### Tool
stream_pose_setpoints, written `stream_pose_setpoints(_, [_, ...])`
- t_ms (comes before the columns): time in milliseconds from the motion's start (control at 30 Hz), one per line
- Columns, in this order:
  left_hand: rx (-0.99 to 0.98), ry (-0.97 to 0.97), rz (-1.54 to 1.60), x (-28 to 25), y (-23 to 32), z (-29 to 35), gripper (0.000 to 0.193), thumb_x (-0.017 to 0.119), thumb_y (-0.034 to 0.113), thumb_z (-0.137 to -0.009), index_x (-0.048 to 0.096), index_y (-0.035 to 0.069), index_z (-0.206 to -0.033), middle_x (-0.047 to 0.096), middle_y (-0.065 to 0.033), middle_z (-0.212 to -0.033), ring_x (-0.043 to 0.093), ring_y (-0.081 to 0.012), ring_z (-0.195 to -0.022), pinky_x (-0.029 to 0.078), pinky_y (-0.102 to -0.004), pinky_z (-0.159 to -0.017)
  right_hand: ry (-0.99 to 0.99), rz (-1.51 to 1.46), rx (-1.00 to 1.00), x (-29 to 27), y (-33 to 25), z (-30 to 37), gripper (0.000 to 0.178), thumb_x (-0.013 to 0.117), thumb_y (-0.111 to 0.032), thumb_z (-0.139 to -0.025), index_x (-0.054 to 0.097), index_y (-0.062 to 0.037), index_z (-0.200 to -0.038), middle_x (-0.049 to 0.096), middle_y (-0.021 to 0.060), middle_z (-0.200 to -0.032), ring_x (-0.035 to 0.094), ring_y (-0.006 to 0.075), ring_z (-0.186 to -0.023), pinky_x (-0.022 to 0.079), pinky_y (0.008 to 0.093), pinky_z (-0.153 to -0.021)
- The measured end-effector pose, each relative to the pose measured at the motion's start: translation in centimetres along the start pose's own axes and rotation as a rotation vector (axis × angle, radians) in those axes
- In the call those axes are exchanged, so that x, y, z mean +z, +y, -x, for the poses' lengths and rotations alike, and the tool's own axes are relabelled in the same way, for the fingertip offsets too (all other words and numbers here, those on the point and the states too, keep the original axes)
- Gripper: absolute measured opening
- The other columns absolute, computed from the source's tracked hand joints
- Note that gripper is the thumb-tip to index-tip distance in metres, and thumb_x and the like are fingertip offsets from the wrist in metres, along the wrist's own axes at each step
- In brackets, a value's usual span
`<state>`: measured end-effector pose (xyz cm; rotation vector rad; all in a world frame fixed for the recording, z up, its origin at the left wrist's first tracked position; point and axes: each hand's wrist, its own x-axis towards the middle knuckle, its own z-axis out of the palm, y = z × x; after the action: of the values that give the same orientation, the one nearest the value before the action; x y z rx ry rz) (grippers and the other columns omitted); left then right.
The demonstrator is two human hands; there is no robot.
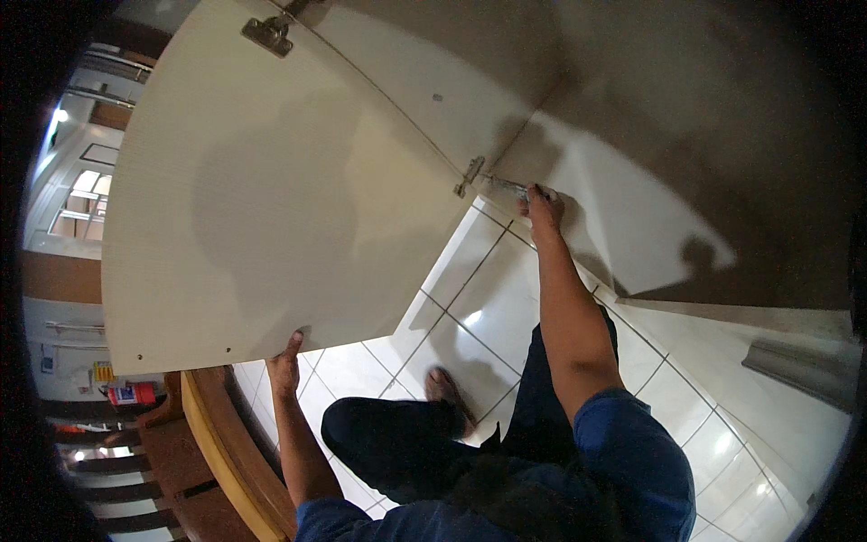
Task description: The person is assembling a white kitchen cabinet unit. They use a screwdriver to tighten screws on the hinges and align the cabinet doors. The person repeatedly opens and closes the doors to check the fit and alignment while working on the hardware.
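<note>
A large cream cabinet door stands swung out in front of me. My left hand grips its near edge, thumb on the face and fingers hidden behind. My right hand is closed around a slim greyish tool, apparently a screwdriver, that points left. Its tip is at or close to the lower metal hinge, where the door meets the cabinet; contact is too small to make out. Another metal hinge sits higher on the same door edge.
The shadowed cabinet interior lies to the right. Beneath me is a white tiled floor, with my foot on it. Curved brown wooden furniture with a yellow edge stands at lower left. A red container is beyond it.
</note>
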<state>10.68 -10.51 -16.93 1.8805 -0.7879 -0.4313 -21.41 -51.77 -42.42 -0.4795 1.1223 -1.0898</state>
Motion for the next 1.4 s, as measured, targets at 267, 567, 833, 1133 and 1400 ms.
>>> stream_pose_setpoints(267, [-0.058,0.01,-0.042,0.1,-0.6,1.4,0.053,0.077,0.017,-0.086,0.053,-0.001,-0.129,0.053,-0.0131,-0.129,0.048,-0.0257,-0.122,0.038,-0.0424,-0.106,0.018,0.021,-0.034,1.7,1.0,0.0,0.025,0.065,-0.014,-0.094,0.06,0.0036,-0.111,0.069,0.0136,-0.091,0.07,0.0196,-0.067,0.054,0.0287,-0.049])
stream_pose_setpoints(567, [-0.065,0.007,0.141,-0.7,-2.4,0.5,0.057,0.072,0.008,-0.088,0.043,0.001,-0.137,0.052,-0.0119,-0.131,0.051,-0.0265,-0.122,0.041,-0.042,-0.105,0.023,0.037,-0.106,0.3,0.9,-2.1,0.021,0.066,-0.012,-0.093,0.058,0.0031,-0.105,0.068,0.0135,-0.088,0.069,0.0193,-0.061,0.054,0.0289,-0.047])
stream_pose_setpoints(833, [-0.09,0.028,0.249,0.8,-1.9,0.7,0.059,0.069,0.009,-0.09,0.039,0.002,-0.14,0.047,-0.0126,-0.136,0.047,-0.0257,-0.125,0.041,-0.0416,-0.105,-0.007,0.047,-0.078,0.0,0.7,-3.6,0.024,0.065,-0.013,-0.093,0.058,0.0044,-0.108,0.068,0.0141,-0.086,0.069,0.0197,-0.061,0.054,0.0294,-0.048])
stream_pose_setpoints(1133, [-0.094,0.07,0.22,1.1,-1.8,0.3,0.066,0.075,0.013,-0.086,0.038,0.003,-0.139,0.046,-0.0134,-0.134,0.046,-0.0263,-0.125,0.038,-0.0428,-0.108,-0.042,0.07,-0.052,-0.6,1.5,-4.1,0.026,0.066,-0.013,-0.091,0.059,0.0039,-0.11,0.068,0.0153,-0.091,0.069,0.0225,-0.065,0.055,0.032,-0.049])
stream_pose_setpoints(1400, [-0.081,0.097,0.236,1.1,-1.8,0.3,0.066,0.077,0.012,-0.085,0.039,0.004,-0.139,0.047,-0.0132,-0.135,0.046,-0.027,-0.127,0.038,-0.0429,-0.109,0.008,-0.057,-0.038,0.0,1.6,-4.2,0.025,0.067,-0.012,-0.091,0.059,0.0052,-0.109,0.067,0.016,-0.094,0.068,0.0246,-0.065,0.056,0.0329,-0.051])
